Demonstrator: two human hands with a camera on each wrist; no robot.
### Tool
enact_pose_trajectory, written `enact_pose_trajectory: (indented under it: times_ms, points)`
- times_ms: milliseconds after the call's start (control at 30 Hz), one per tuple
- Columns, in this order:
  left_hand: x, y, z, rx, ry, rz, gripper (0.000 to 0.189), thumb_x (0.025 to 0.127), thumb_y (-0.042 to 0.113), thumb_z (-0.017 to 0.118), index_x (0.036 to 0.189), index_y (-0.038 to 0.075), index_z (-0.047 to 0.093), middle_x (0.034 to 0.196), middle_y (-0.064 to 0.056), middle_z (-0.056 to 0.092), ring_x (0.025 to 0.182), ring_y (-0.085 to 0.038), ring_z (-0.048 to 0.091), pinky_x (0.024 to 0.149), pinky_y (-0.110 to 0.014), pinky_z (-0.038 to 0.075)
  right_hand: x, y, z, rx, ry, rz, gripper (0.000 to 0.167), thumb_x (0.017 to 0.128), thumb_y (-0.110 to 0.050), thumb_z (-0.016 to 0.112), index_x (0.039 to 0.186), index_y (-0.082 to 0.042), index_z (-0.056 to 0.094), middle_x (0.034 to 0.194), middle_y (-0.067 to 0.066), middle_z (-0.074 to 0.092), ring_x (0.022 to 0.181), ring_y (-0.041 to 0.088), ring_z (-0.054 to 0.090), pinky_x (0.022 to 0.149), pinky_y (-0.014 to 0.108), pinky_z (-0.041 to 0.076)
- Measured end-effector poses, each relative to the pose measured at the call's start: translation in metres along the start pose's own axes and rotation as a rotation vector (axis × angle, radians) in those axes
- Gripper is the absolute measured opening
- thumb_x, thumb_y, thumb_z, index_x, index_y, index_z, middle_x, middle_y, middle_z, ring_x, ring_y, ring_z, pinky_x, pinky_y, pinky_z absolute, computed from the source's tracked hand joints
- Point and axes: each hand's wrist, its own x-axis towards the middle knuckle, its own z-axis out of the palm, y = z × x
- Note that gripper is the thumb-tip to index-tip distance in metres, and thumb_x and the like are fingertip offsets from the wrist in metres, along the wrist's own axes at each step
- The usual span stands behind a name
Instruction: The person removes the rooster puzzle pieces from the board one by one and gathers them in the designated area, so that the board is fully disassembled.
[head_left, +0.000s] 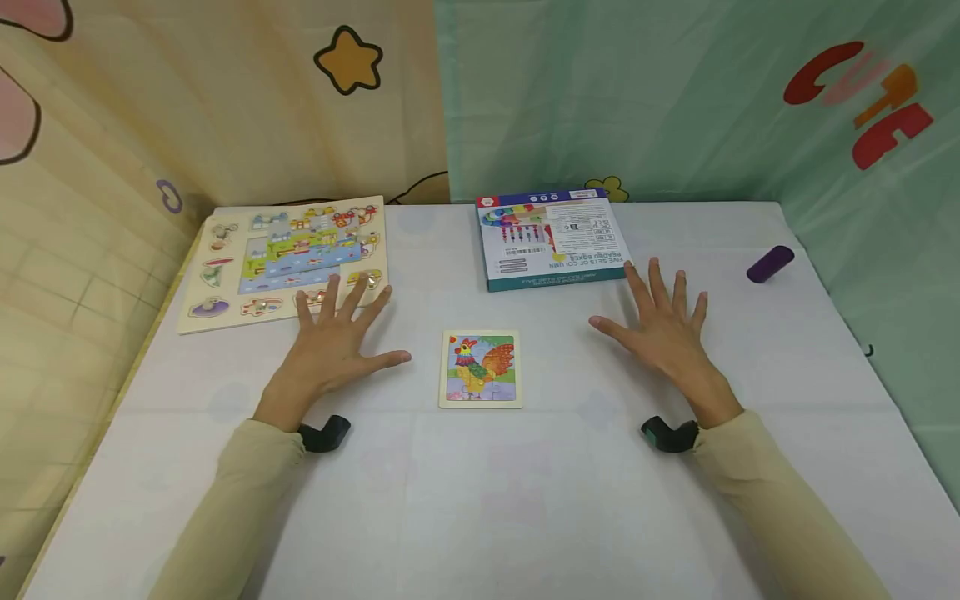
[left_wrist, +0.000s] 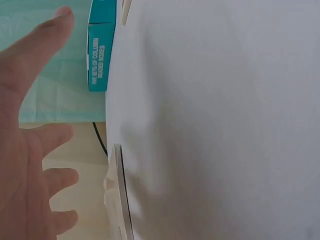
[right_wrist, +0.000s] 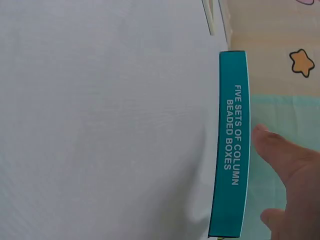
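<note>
Between the two hands lies a small square jigsaw puzzle with a rooster picture in a pale frame, its pieces fitted together. My left hand hovers left of it with fingers spread, its fingertips overlapping the near edge of a wooden puzzle board in the head view. On the other side my right hand is spread as well, holding nothing, near the front right corner of a flat box. The box's teal side reads "Five sets of column beaded boxes" in the right wrist view.
Two flat picture sheets lie on the wooden board. A dark purple cylinder rests at the table's right side. Curtains hang behind the white table, and a black cable runs along its back edge.
</note>
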Motion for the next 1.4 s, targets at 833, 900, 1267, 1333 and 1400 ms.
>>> enact_pose_trajectory:
  times_ms: [833, 900, 1267, 1333, 1400]
  points:
    - [-0.005, 0.041, 0.022, -0.307, -0.081, 0.300, 0.070, 0.074, 0.048, 0.083, 0.138, 0.033, 0.059, 0.155, 0.000, 0.038, 0.146, -0.046, 0.014, 0.108, -0.072, -0.006, 0.015, -0.097, 0.033, 0.159, -0.138, -0.401, 0.033, 0.089, -0.017, 0.074, 0.120, -0.009, 0.070, 0.104, 0.003, 0.066, 0.090, 0.020, 0.056, 0.079, 0.032, 0.050]
    - [-0.006, 0.043, 0.022, -0.300, -0.077, 0.314, 0.070, 0.074, 0.050, 0.083, 0.138, 0.034, 0.059, 0.155, 0.000, 0.037, 0.146, -0.046, 0.014, 0.108, -0.072, -0.006, 0.016, -0.108, 0.036, 0.156, -0.177, -0.422, 0.034, 0.089, -0.019, 0.074, 0.121, -0.009, 0.070, 0.104, 0.003, 0.066, 0.090, 0.018, 0.056, 0.080, 0.031, 0.051]
    - [-0.006, 0.049, 0.024, -0.228, -0.075, 0.351, 0.060, 0.076, 0.051, 0.080, 0.132, 0.034, 0.064, 0.155, -0.003, 0.038, 0.145, -0.047, 0.016, 0.107, -0.075, -0.003, 0.021, -0.144, 0.054, 0.104, -0.277, -0.495, 0.034, 0.090, -0.027, 0.073, 0.120, -0.012, 0.068, 0.109, 0.000, 0.059, 0.089, 0.015, 0.054, 0.083, 0.029, 0.050]
    - [-0.006, 0.049, 0.023, -0.216, -0.074, 0.356, 0.058, 0.077, 0.052, 0.079, 0.131, 0.034, 0.065, 0.155, -0.003, 0.037, 0.145, -0.047, 0.016, 0.106, -0.075, -0.002, 0.021, -0.147, 0.055, 0.098, -0.277, -0.483, 0.030, 0.090, -0.026, 0.073, 0.117, -0.013, 0.068, 0.109, 0.000, 0.058, 0.089, 0.015, 0.054, 0.084, 0.029, 0.050]
    - [-0.006, 0.049, 0.023, -0.203, -0.072, 0.359, 0.058, 0.077, 0.053, 0.078, 0.130, 0.034, 0.065, 0.156, -0.003, 0.037, 0.145, -0.048, 0.016, 0.106, -0.076, -0.001, 0.022, -0.149, 0.056, 0.091, -0.279, -0.471, 0.028, 0.090, -0.026, 0.073, 0.115, -0.013, 0.067, 0.109, -0.001, 0.058, 0.090, 0.015, 0.054, 0.085, 0.030, 0.050]
